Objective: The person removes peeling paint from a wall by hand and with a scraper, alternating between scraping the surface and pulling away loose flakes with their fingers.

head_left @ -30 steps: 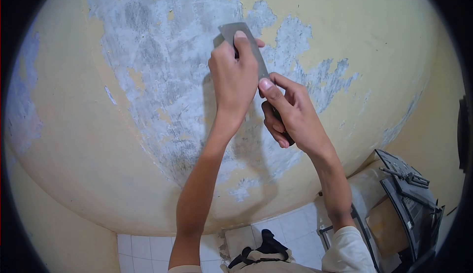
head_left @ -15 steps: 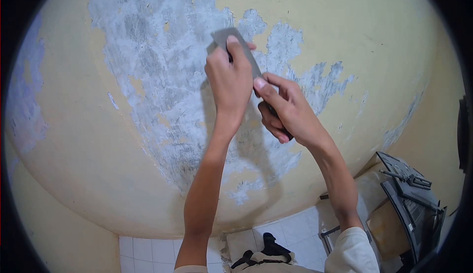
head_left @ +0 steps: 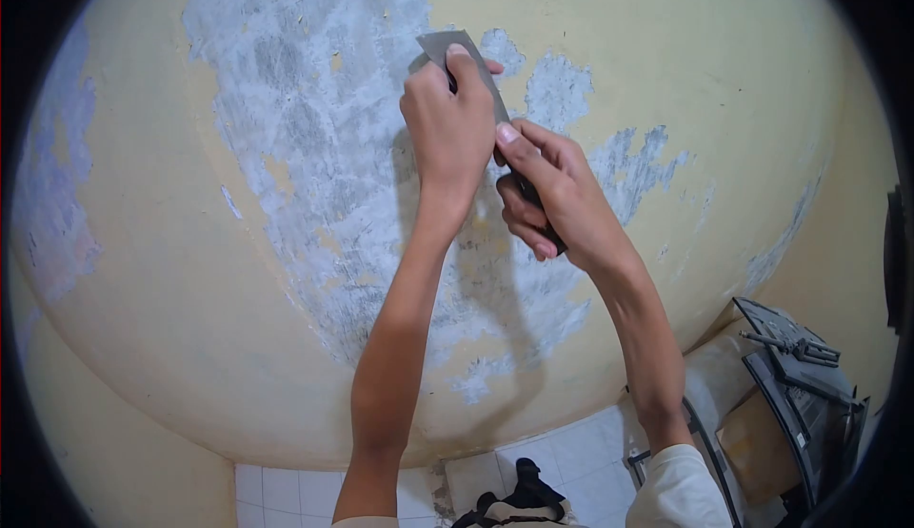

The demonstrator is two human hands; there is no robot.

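Note:
A flat grey metal scraper with a dark handle is held in both hands against the wall. My left hand grips the blade near its far end, thumb lying on the face and fingers curled behind. Lower and to the right, my right hand is wrapped around the handle, its thumb pressed along the top where handle and blade meet. The blade's top edge lies at the border of a bare grey-white patch, where the yellow paint has come off.
Smaller bare patches show right of the blade. At the lower right, dark flat panels and a brown box stand against the wall. White floor tiles and dark footwear appear at the bottom.
Both hands and the scraper have moved a little upward along the wall, and the blade's top edge sits higher. The grip of each hand stays the same.

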